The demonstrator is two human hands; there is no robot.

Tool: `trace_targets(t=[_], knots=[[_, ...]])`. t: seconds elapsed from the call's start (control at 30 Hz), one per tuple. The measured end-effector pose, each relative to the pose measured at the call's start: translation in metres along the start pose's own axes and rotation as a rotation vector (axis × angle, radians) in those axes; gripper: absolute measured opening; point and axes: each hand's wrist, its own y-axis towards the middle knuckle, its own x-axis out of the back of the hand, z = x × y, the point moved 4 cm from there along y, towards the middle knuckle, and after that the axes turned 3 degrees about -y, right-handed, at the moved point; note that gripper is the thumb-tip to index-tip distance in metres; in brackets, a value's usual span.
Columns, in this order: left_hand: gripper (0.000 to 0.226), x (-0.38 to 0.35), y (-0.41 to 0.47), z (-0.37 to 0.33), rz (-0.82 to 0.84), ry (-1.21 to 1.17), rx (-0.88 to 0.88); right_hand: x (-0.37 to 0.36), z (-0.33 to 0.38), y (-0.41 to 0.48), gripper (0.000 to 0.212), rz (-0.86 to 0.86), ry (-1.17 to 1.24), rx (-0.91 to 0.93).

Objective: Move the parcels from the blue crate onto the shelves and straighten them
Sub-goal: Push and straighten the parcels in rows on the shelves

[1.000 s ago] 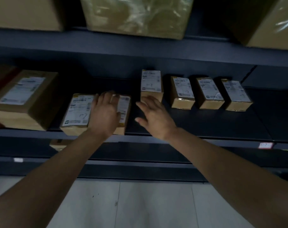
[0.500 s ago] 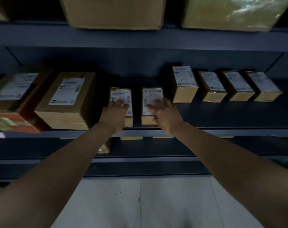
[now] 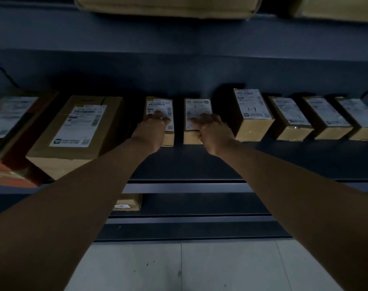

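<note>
Left hand (image 3: pixel 150 132) presses left parcel (image 3: pixel 158 105), right hand (image 3: pixel 215 133) right parcel (image 3: pixel 196 108); fingers lie flat, clasping nothing, apparently to square both with the shelf (image 3: pixel 200 164) row

Finding: a parcel storeroom of the courier-depot kind. Grounds: tiered dark blue metal shelving (image 3: pixel 185 188) carries brown cardboard parcels, each bearing a white printed shipping label (image 3: pixel 80 124), some with barcodes and handwritten codes. Two small parcels (image 3: pixel 197 108) lie under the fingers (image 3: pixel 158 116). A row of similar boxes (image 3: pixel 290 120) stands right of the fingers, larger cartons (image 3: pixel 59 162) left of them, bulky cartons (image 3: pixel 166 6) above. Pale floor tiles (image 3: pixel 221 267) lie below.
</note>
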Motion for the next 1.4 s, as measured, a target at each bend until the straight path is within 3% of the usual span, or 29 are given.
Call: trace_targets(t=[0.3,0.53,0.73,0.87,1.03,1.17,1.3,1.4], knots=[[0.059,0.010,0.006,-0.005,-0.053,-0.036,0.036,0.011,0.004,0.003,0.057,-0.117,-0.118,0.024],[0.053,0.059,-0.040,-0.009,-0.110,0.143,0.023,0.042,0.056,-0.018,0.055,-0.208,0.026,0.131],[0.044,0.105,-0.103,0.043,-0.173,0.219,0.029,0.065,0.141,-0.042,0.061,-0.213,0.201,0.303],[0.047,0.126,-0.153,0.106,-0.175,0.181,0.086,0.068,0.207,-0.049,0.070,-0.145,0.128,0.390],[0.048,0.130,-0.191,0.196,-0.056,0.055,0.218,0.065,0.252,-0.042,0.075,-0.031,0.069,0.309],[0.062,0.114,-0.193,0.238,0.060,0.059,0.178,0.060,0.271,-0.033,0.068,0.001,0.027,0.208],[0.052,0.098,-0.184,0.263,0.027,0.005,0.110,0.052,0.275,-0.024,0.066,0.010,-0.004,0.139],[0.057,0.089,-0.176,0.273,-0.011,-0.032,0.080,0.049,0.276,-0.012,0.066,-0.020,-0.014,0.112]])
